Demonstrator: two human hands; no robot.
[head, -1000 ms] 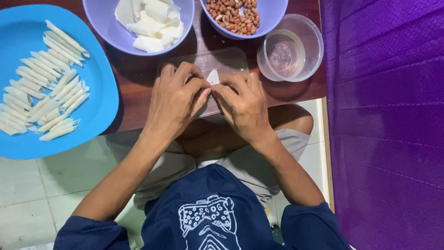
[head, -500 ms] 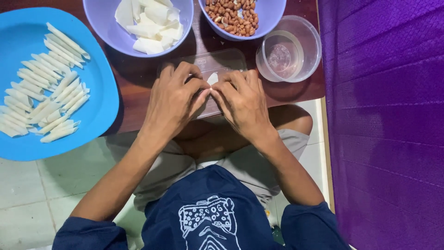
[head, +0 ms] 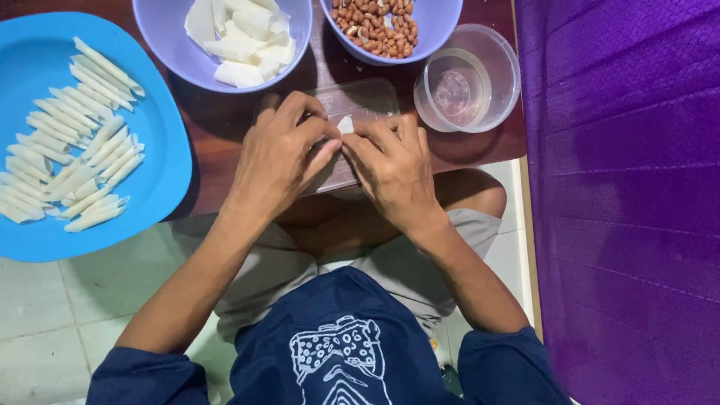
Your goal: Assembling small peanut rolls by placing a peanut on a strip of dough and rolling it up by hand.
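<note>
**2 hands pinched a small white wrapper on a clear lid**

The left hand and the right hand met fingertip to fingertip over a small white wrapper piece. Both hands were closed narrowly on it, with only 1 pale corner showing between the fingers. Whether anything lay inside the fold could not be told.

The piece sat on a clear plastic lid lying flat on the dark wooden table, just in front of the person's knees.

By the look of it, the step in hand was rolling or folding the wrapper. The next move would call for even pressure from both thumbs, so the thin sheet neither tore nor sprang open.

Beyond the hands stood a lilac bowl of wrapper sheets, a lilac bowl of peanuts and a clear round tub. To the left, a blue tray held many finished white rolls in rows.
</note>
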